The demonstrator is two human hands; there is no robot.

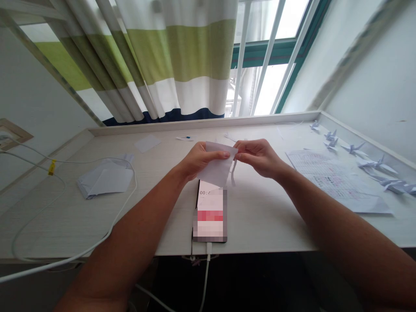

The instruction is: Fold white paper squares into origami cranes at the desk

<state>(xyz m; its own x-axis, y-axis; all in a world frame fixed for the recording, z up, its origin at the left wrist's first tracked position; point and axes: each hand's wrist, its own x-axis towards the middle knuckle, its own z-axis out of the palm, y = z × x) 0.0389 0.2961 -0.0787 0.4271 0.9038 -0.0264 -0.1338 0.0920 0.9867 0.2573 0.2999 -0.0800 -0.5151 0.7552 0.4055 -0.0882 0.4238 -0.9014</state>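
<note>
A small piece of white paper (pixel 215 171) is up over the desk, above the far end of the phone (pixel 211 203). My left hand (pixel 202 157) grips it from the left, thumb lying flat across its face. At the paper's right edge, my right hand (pixel 256 157) pinches the top of a narrow paper strip (pixel 233 172). The strip hangs down beside the sheet, partly apart from it; whether it is still joined at the top is hidden by the fingers.
A pile of paper sheets (pixel 105 180) lies at left, crossed by a white cable (pixel 130 197). Another sheet (pixel 147 143) and a scrap with a blue spot (pixel 186 138) lie farther back. At right are a printed sheet (pixel 338 182) and several folded paper cranes (pixel 377 164) along the wall.
</note>
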